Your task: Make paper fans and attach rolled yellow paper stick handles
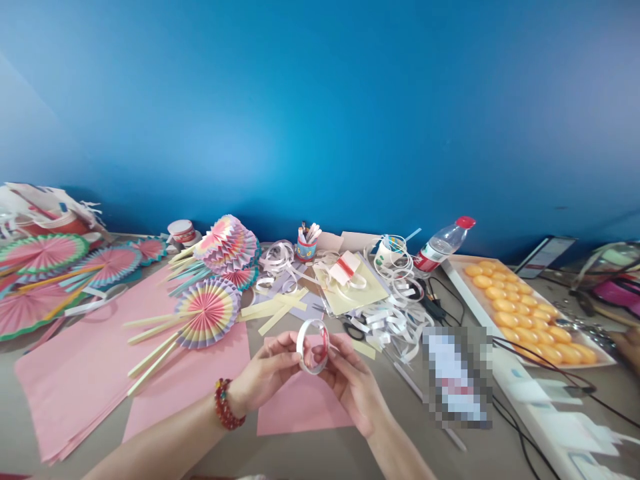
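Note:
A narrow white roll of tape (301, 347) with red on its inner side stands upright between my two hands. My left hand (277, 360), with a beaded bracelet at the wrist, pinches its left edge between thumb and fingers. On the opposite side my right hand (350, 377) grips the same roll, fingers curled behind it. Beneath the hands lies a pink paper sheet (305, 410). Pale yellow paper strips (280, 310) and a heap of white curled strips (390, 327) lie just beyond them. Scissors (354, 328) are partly covered by the heap.
Pleated paper fans (207, 313) and large pink sheets (85, 373) spread over the left. Behind stand a pen cup (307, 248) and a plastic bottle (440, 247). At right are a tray of orange egg-shaped pieces (530, 313), black cables (515, 417) and another person's hand (627, 347).

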### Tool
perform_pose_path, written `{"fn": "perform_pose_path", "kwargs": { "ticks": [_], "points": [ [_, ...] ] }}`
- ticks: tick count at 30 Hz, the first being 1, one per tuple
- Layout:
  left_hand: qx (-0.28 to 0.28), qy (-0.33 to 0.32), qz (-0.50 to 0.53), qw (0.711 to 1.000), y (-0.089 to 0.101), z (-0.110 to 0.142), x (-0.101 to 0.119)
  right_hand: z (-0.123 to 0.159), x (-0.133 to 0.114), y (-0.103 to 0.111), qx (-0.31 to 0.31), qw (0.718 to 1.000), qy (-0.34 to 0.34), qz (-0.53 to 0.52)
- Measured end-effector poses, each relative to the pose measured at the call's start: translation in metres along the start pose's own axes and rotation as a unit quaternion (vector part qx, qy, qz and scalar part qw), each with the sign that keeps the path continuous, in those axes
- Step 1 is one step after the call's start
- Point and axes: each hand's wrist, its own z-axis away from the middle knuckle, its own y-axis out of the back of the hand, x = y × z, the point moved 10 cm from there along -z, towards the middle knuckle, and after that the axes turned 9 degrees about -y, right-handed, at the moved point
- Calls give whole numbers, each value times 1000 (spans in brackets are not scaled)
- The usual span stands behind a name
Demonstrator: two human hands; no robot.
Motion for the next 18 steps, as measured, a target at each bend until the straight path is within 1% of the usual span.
{"fn": "perform_pose_path", "kwargs": {
  "ticks": [3,6,9,11,13,15,18],
  "points": [
    [2,-8,-12,1000,1,0,1,0,-4,0,-3,999,31,20],
    [-7,-16,-21,1000,0,-1,2,3,-11,2,1,995,73,62],
    [-11,-22,-14,1000,0,-2,4,5,-16,5,11,988,106,114],
    [-13,-22,-8,1000,0,-3,4,8,-22,5,17,977,136,164],
    [-21,-13,-3,1000,-2,-3,3,13,-30,1,23,956,175,234],
    [-32,2,0,999,-4,-3,1,21,-38,-8,21,928,213,306],
    [-43,20,-5,999,-7,-2,-1,33,-49,-24,-3,884,263,388]
  ]
}}
